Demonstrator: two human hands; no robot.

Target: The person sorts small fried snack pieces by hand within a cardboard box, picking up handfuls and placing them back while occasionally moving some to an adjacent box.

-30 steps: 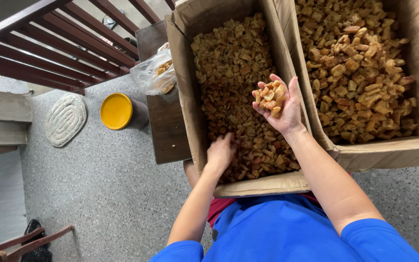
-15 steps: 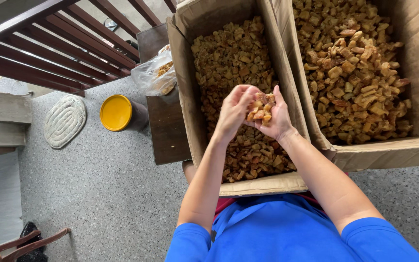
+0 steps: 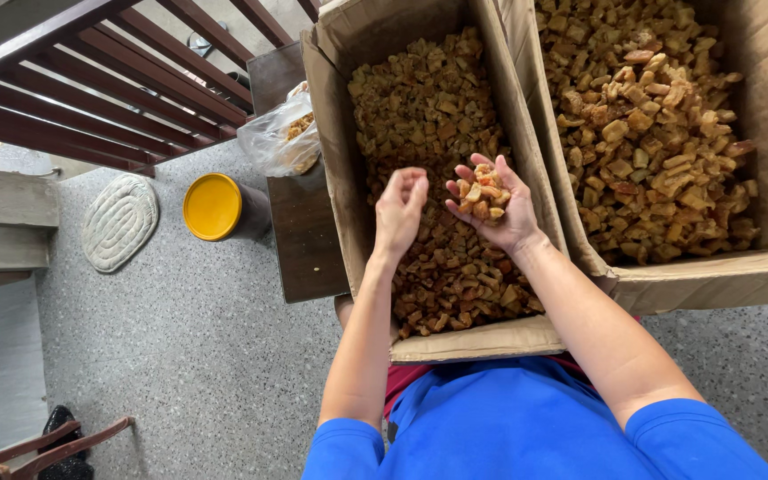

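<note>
Both hands are up over the near half of the left cardboard box (image 3: 335, 160), close together but not touching. Right hand (image 3: 495, 209) is cupped palm up, fingers spread loosely, cradling a small heap of golden-brown chunks (image 3: 482, 191) that look like dried, crusty pieces, some pale and some reddish. Left hand (image 3: 400, 209) sits just left of it with the fingers curled in toward the thumb, half closed; can't tell if it's pinching a piece or holding nothing. Straight under both hands the left box is filled with the same kind of chunks (image 3: 428, 116), mostly small and darker brown, piled from the near flap to the far wall. Right beside it, walls touching, is a second cardboard box (image 3: 695, 280) with chunkier, lighter pieces (image 3: 660, 133) heaped inside. Both forearms come up from the bottom of the view, with short blue sleeves (image 3: 526, 427) at the near edge. Left of the boxes there's a dark wooden stool or small desk (image 3: 300, 240), with a clear plastic bag (image 3: 279, 133) at its far end, holding a few more chunks. Farther left on the speckled grey floor (image 3: 180, 356) stands a tub with a yellow lid (image 3: 212, 206), then an oval woven mat (image 3: 117, 222), and a dark red wooden railing (image 3: 91, 98) runs across the far left.
</note>
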